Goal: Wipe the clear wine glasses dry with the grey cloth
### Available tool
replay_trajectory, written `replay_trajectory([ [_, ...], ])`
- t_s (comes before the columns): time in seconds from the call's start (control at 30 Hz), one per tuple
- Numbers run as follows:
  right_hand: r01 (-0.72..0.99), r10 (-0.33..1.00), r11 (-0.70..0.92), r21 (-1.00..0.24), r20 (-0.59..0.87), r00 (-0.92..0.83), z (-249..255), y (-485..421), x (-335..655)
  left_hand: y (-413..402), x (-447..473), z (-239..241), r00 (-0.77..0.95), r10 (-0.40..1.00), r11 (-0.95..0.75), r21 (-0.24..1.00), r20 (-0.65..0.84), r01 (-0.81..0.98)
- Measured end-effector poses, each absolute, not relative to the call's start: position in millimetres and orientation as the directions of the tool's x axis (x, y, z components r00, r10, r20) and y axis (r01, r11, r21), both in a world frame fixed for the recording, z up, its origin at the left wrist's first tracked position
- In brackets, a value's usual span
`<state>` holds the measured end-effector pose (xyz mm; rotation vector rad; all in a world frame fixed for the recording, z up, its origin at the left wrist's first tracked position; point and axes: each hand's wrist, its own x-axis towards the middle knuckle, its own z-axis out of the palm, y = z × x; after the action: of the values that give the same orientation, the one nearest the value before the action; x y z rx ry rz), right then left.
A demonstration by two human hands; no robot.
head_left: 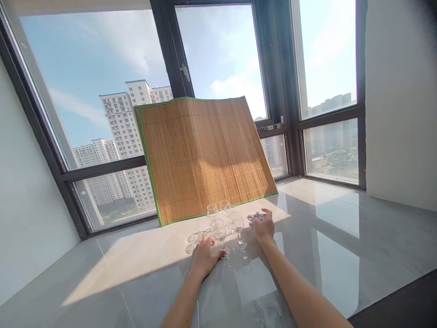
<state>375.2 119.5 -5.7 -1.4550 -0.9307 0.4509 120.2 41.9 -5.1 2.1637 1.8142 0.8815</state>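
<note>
Several clear wine glasses (225, 221) stand close together on a pale marble sill (324, 255), just in front of a bamboo mat. My left hand (204, 257) rests on the sill with its fingers at the foot of the nearest glass (220, 234); what it grips is unclear. My right hand (263, 227) lies to the right of the glasses, closed on a small crumpled cloth (256, 216).
A bamboo mat (205, 157) with a green edge leans against the dark-framed window (177, 68) behind the glasses. A white wall (399, 105) rises at the right, another at the left. The sill's front edge (392, 296) drops off at the lower right.
</note>
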Motion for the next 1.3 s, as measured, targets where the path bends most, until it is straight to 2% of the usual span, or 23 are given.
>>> replay_trajectory([
  [0.17, 0.272, 0.786, 0.073, -0.960, 0.223, 0.576, -6.6, 118.2, 377.5, 29.5, 111.3, -6.5, 0.085, 0.904, -0.309, 0.502, 0.420, 0.808],
  [0.43, 0.287, 0.802, 0.000, -0.958, 0.172, 0.572, -6.4, 104.2, 382.7, 19.8, 102.1, -9.7, 0.018, 0.918, -0.264, 0.576, 0.397, 0.774],
  [0.8, 0.394, 0.820, 0.041, -0.918, 0.256, 0.511, -2.4, 119.6, 368.2, 36.4, 105.6, -17.6, 0.098, 0.913, -0.329, 0.572, 0.397, 0.751],
  [1.1, 0.362, 0.818, 0.033, -0.931, 0.234, 0.526, -1.9, 119.5, 370.3, 27.2, 111.1, -10.4, 0.104, 0.914, -0.335, 0.587, 0.392, 0.737],
  [1.3, 0.326, 0.813, 0.033, -0.945, 0.215, 0.541, -4.4, 122.6, 371.6, 18.1, 118.9, -4.9, 0.217, 0.898, -0.411, 0.551, 0.384, 0.726],
])
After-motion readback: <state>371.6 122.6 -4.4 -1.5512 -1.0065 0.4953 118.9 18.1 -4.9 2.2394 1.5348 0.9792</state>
